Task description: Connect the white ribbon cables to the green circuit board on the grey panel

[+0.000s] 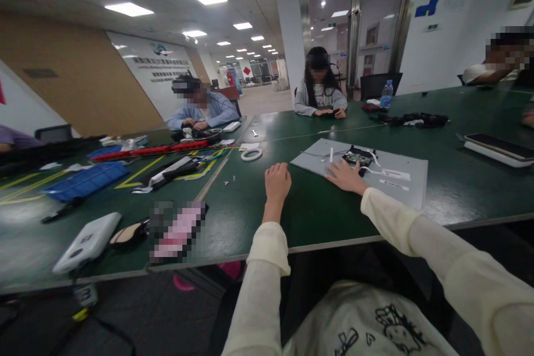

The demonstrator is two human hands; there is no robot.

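Observation:
Curled fingers close my left hand (pixel 278 182) above the green table, left of a flat grey panel (pixel 411 178); its palm side is hidden, so I cannot see whether anything is inside. Across the panel's near left part, my right hand (pixel 348 177) lies with its fingers spread. Just beyond those fingers is a small circuit board (pixel 357 156) with dark parts, partly covered by the hand. White strips lie around the board, and a white label (pixel 396 174) is on the panel to its right.
Left of the panel lies a white tape roll (pixel 251 154). A pink phone (pixel 180 232), a white device (pixel 87 242) and a blue basket (pixel 87 179) are farther left. A water bottle (pixel 386 94) stands at the back, and a phone (pixel 500 146) lies right. Other people sit around the table.

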